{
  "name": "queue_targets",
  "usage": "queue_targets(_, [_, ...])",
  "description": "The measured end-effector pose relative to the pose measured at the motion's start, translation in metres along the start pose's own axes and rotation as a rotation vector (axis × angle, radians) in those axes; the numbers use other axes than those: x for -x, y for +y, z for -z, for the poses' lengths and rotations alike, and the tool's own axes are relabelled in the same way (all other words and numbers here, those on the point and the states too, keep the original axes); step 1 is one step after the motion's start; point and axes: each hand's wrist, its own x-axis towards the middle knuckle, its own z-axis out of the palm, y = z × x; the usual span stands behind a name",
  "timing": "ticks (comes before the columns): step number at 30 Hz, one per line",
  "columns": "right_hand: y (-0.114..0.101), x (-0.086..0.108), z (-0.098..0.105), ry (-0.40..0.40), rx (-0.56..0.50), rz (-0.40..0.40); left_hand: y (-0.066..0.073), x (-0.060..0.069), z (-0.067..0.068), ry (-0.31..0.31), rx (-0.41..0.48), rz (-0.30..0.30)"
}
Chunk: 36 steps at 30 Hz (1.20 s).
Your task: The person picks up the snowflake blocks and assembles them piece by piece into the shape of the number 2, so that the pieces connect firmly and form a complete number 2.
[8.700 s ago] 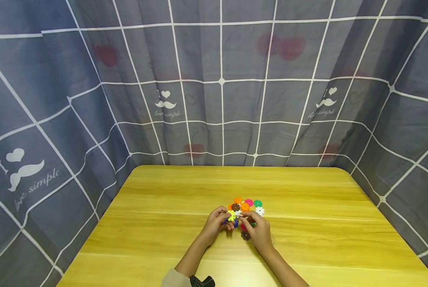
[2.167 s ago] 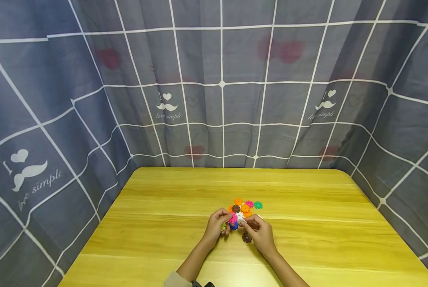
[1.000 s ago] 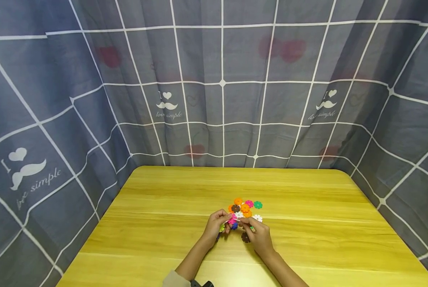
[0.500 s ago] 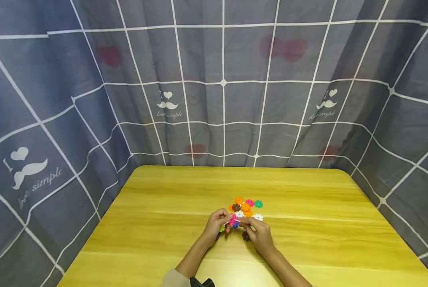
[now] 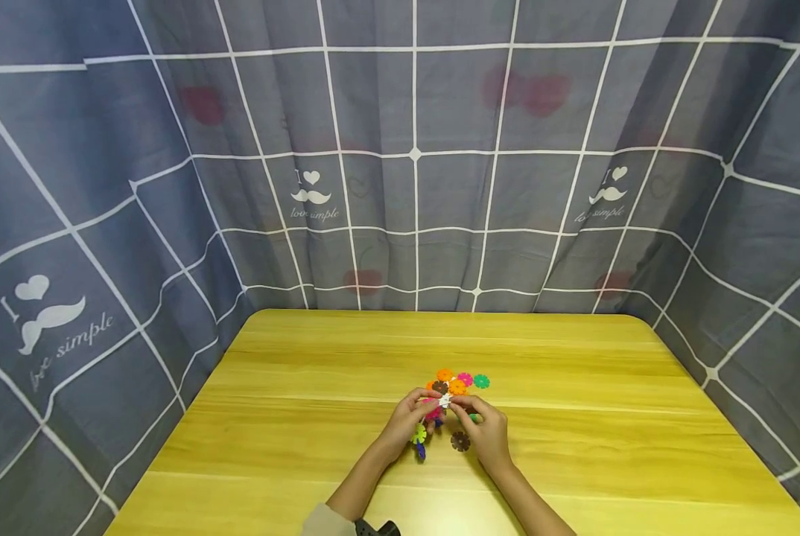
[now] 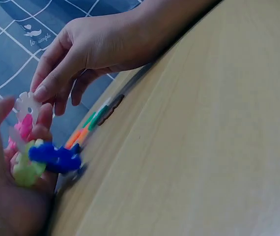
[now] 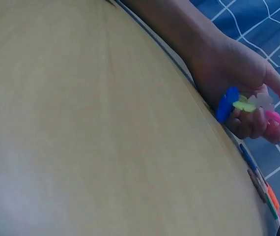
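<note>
My left hand [image 5: 400, 426] grips a short chain of joined plastic snowflake discs. In the left wrist view a blue disc [image 6: 55, 157] hangs at the near end, beside a yellow-green disc [image 6: 27, 169]. A pink disc [image 6: 22, 132] sits between the left fingers, and another whitish disc shows in the chain in the right wrist view. At the far end stands a white disc [image 6: 28, 105], which my right hand [image 5: 489, 433] pinches between thumb and forefinger. The white disc meets the pink one; how deep their slots engage cannot be told.
Loose discs lie just beyond the hands: orange [image 5: 457, 387], brown [image 5: 439, 387], pink [image 5: 465, 379] and green [image 5: 482, 381]. Another brown disc [image 5: 460, 441] lies near the right wrist. The wooden table [image 5: 608, 447] is bordered by a grey checked curtain [image 5: 386, 186].
Earlier the yellow-green disc was at the chain's working end; a pink disc then took that place. Now the right hand has brought the white disc higher, and the yellow-green and blue discs hang lower.
</note>
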Motion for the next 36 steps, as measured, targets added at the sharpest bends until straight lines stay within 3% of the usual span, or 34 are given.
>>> queue_targets(5, [0.005,0.0,0.005,-0.017,0.055,0.0,0.011,0.005,-0.004,0.017,-0.1,-0.025])
queue_targets(8, [0.011,-0.001,0.015,-0.009,0.147,-0.09,0.018,0.007,-0.006,0.024,-0.116,-0.051])
queue_targets(12, [0.02,-0.002,0.031,0.012,0.314,-0.279,0.022,0.008,-0.007,0.016,-0.114,-0.077])
queue_targets(16, [0.024,-0.001,0.04,-0.115,0.454,-0.362,0.021,0.01,-0.005,0.005,-0.107,-0.086])
queue_targets(19, [0.023,-0.001,0.042,-0.195,0.469,-0.365,0.02,0.01,-0.005,0.009,-0.104,-0.084])
queue_targets(24, [0.021,-0.002,0.043,-0.189,0.42,-0.424,0.02,0.01,-0.005,0.025,-0.079,-0.068])
queue_targets(26, [0.02,-0.002,0.042,-0.176,0.362,-0.447,0.02,0.01,-0.006,0.031,-0.076,-0.062])
queue_targets(28, [0.019,-0.002,0.039,-0.153,0.24,-0.473,0.021,0.01,-0.006,0.035,-0.073,-0.059])
queue_targets(33, [0.011,0.0,0.024,-0.085,-0.334,-0.574,0.022,0.011,-0.005,0.027,-0.06,-0.054])
queue_targets(36, [0.005,0.001,0.015,-0.081,-0.526,-0.626,0.022,0.011,-0.005,0.002,-0.051,-0.038])
